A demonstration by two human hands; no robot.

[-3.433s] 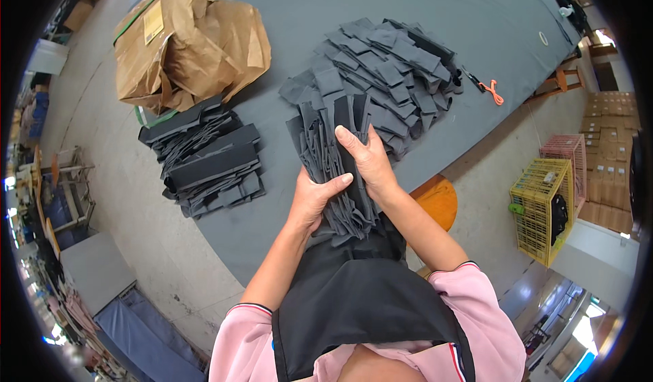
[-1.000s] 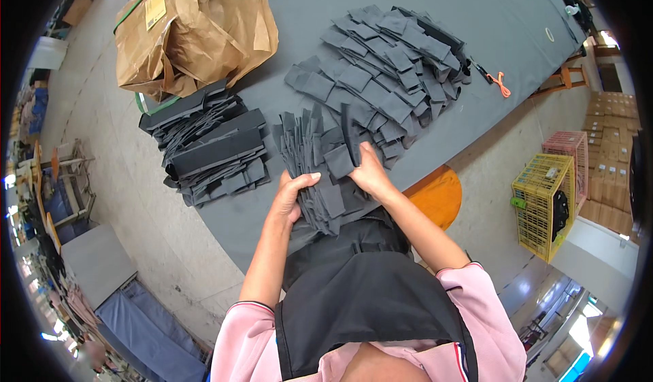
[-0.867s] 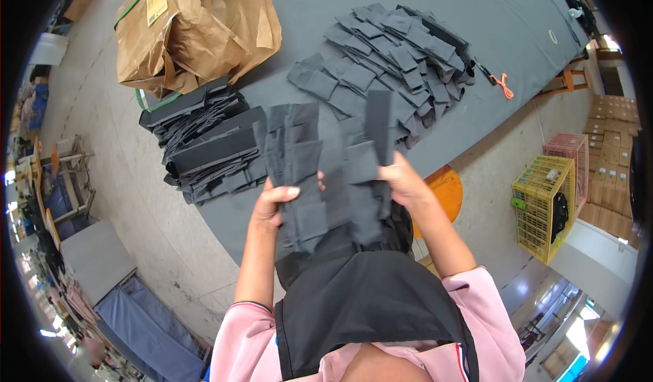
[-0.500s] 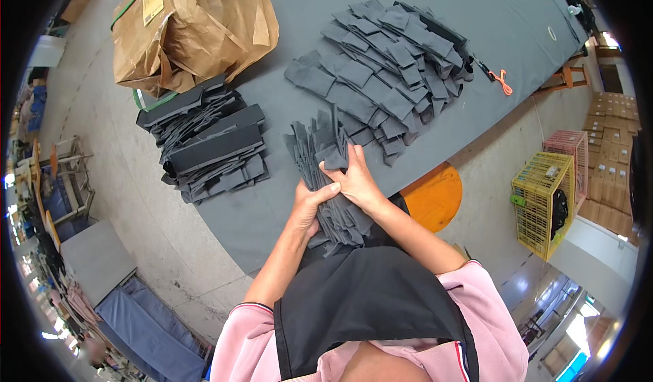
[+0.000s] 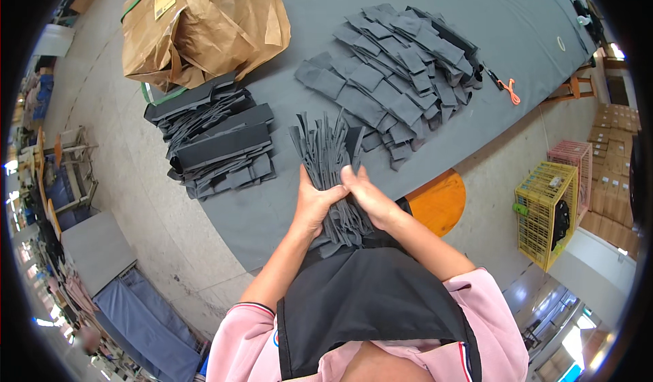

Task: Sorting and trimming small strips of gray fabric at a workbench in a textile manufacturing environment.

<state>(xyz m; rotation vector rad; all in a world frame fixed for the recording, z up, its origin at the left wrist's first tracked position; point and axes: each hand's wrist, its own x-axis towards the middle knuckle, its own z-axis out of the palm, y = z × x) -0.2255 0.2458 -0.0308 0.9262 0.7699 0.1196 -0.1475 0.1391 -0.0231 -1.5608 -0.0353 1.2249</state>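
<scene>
A thick bundle of dark grey fabric strips (image 5: pixel 325 149) stands on edge at the near side of the table, its lower end close against my black apron. My left hand (image 5: pixel 315 204) wraps the bundle from its left side, thumb laid across the front. From the right, my right hand (image 5: pixel 367 195) grips the same bundle, and the two thumbs nearly meet over it. Beyond and to the right lies a broad heap of loose grey fabric pieces (image 5: pixel 401 76). On the left, stacked bundles of similar strips (image 5: pixel 221 137) are piled in rows.
A crumpled brown paper bag (image 5: pixel 218 28) sits at the far left of the grey-covered table (image 5: pixel 306 14). Orange-handled scissors (image 5: pixel 509 91) lie right of the heap. An orange round stool seat (image 5: pixel 439 202) shows under the table edge. Yellow crate (image 5: pixel 544 208) stands on the floor at right.
My right hand has drawn back toward me and now closes round the bundle's right side. The strips stand more upright and together. The whole view has shifted slightly.
</scene>
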